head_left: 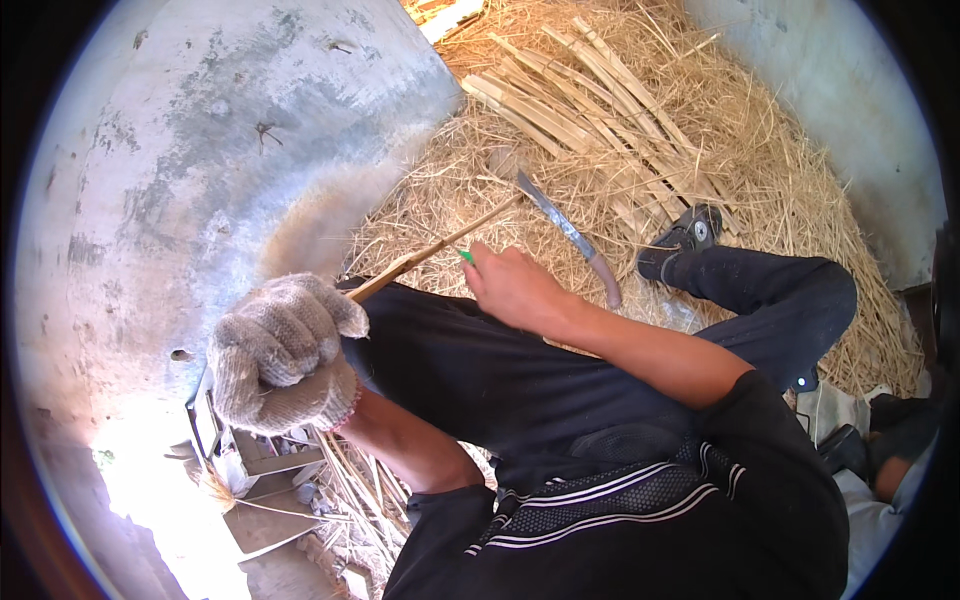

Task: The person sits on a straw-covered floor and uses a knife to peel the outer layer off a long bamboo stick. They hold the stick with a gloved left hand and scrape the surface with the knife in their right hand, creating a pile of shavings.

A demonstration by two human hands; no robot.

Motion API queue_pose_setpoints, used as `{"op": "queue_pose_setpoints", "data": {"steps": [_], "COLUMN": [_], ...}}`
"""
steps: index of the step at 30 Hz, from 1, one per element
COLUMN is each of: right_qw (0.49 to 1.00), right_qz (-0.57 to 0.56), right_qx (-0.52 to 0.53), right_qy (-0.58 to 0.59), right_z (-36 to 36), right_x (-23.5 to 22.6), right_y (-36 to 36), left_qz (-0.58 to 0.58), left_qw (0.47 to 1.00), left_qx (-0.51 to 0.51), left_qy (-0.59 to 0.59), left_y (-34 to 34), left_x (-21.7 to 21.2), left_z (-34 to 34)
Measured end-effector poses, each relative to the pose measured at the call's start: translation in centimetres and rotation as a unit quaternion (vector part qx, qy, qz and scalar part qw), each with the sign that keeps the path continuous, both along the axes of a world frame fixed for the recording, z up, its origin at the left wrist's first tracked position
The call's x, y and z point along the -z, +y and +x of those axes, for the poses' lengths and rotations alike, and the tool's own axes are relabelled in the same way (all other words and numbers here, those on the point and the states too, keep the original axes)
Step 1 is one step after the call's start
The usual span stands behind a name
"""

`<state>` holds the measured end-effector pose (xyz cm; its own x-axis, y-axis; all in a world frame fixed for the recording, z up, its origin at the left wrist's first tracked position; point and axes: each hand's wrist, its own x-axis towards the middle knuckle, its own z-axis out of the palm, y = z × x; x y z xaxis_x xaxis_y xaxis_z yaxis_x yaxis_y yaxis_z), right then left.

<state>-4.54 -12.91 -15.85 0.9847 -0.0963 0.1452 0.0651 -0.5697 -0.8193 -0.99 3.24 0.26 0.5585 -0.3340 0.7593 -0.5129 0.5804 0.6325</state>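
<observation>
My left hand, in a grey knitted work glove, is closed around one end of a split bamboo strip. The strip slants up and away to the right, over my dark trouser leg. Close beside its middle is my bare right hand, fingers closed. A small green thing pokes out between its thumb and fingers near the strip; the rest of it is hidden in the grip. Beyond my right hand a long-bladed knife with a wooden handle lies on the shavings.
Several split bamboo slats lie at the far side on a thick bed of straw-like shavings. A stained pale wall rises on the left. Thin strips and scraps lie below my left arm. My shoe rests by the slats.
</observation>
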Motion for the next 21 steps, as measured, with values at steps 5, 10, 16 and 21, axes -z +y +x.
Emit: {"op": "queue_pose_setpoints", "data": {"steps": [5,10,16,21], "right_qw": [0.997,0.998,0.997,0.984], "right_qz": [-0.031,-0.059,-0.039,-0.046], "right_qx": [-0.051,0.020,-0.026,0.016], "right_qy": [-0.045,0.011,0.061,0.171], "right_z": [-0.8,-0.2,-0.8,0.9], "right_x": [-2.4,-0.5,-1.9,4.5], "right_y": [0.4,-1.3,-1.0,-4.9], "left_qz": [0.028,0.042,-0.010,-0.045], "left_qw": [0.996,0.996,0.985,0.974], "left_qx": [0.085,0.016,-0.111,-0.159], "left_qy": [0.000,0.074,0.128,0.157], "left_y": [0.2,-0.7,-2.2,-4.6], "left_x": [-0.9,-1.3,-1.9,-1.9], "left_z": [0.7,-0.1,-1.0,-2.0]}}
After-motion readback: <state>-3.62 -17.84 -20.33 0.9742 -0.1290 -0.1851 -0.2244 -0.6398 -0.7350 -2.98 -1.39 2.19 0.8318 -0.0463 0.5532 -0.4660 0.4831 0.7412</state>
